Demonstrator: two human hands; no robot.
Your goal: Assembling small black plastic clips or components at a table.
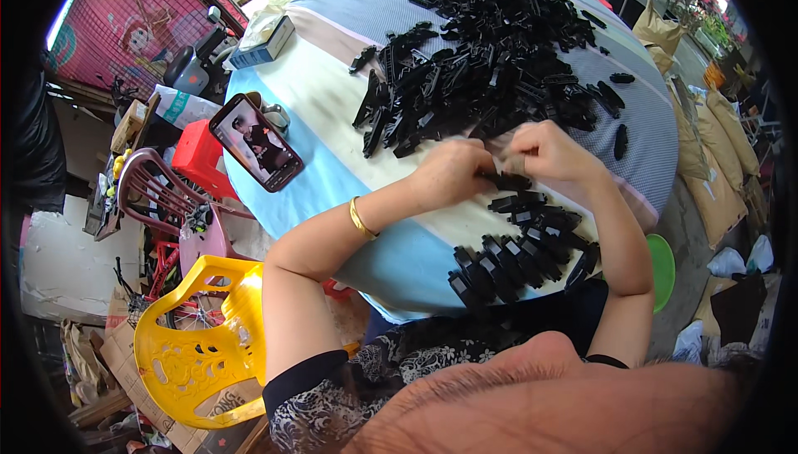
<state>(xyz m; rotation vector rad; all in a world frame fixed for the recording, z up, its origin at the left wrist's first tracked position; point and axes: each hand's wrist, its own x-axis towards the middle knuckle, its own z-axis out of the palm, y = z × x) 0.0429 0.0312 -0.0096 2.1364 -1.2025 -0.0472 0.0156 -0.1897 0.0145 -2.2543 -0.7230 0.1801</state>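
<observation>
"Left to right, what are we seeing?"

"We're seeing the left hand (453,173) curled nearly closed, seemingly touching the left end of a black piece (511,181) — it's lying right of frame centre, long axis running roughly sideways."

"And the right hand (553,152)?"

"It's resting just above, pinched almost closed — what it's holding, we're struggling to tell."

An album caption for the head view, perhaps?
Left hand and right hand close together beside heaped black parts, a lit phone nearby.

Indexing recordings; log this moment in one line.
left hand at black part; right hand close beside; black pile beyond; phone leftward
</observation>
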